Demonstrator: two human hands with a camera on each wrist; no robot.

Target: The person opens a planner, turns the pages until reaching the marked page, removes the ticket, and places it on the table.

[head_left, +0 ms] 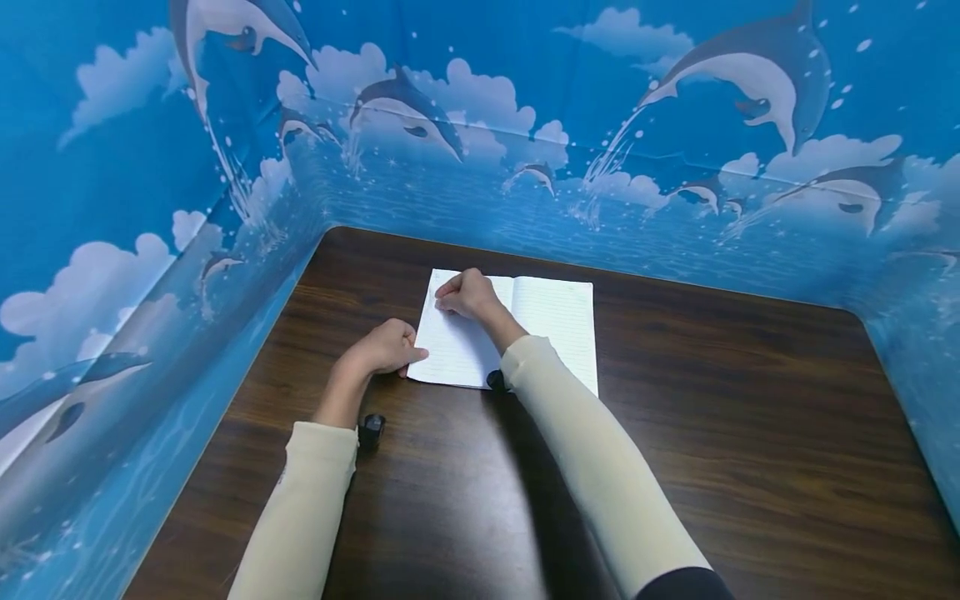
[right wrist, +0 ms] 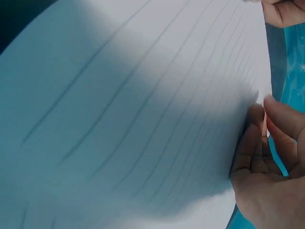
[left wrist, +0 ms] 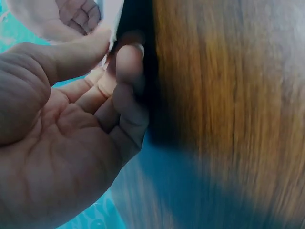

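An open notebook [head_left: 555, 321] with lined white pages lies on the table. At its lower left corner, my left hand [head_left: 386, 346] pinches the edge, thumb on top and curled fingers beneath. The left wrist view shows the paper [left wrist: 113, 19] edge-on by the thumb tip of that hand [left wrist: 71, 109]. My right hand [head_left: 472, 296] reaches across the left page near its upper outer side. In the right wrist view, the thumb and bent fingers of this hand [right wrist: 267, 167] come together at the margin of the lined page [right wrist: 143, 95], pinching it.
The dark wood-grain table [head_left: 735, 400] extends right and toward me. A blue cloth backdrop [head_left: 495, 200] with dolphins and clouds rises behind and on both sides. Small black devices sit at the wrists, the left one [head_left: 371, 431] by the cuff.
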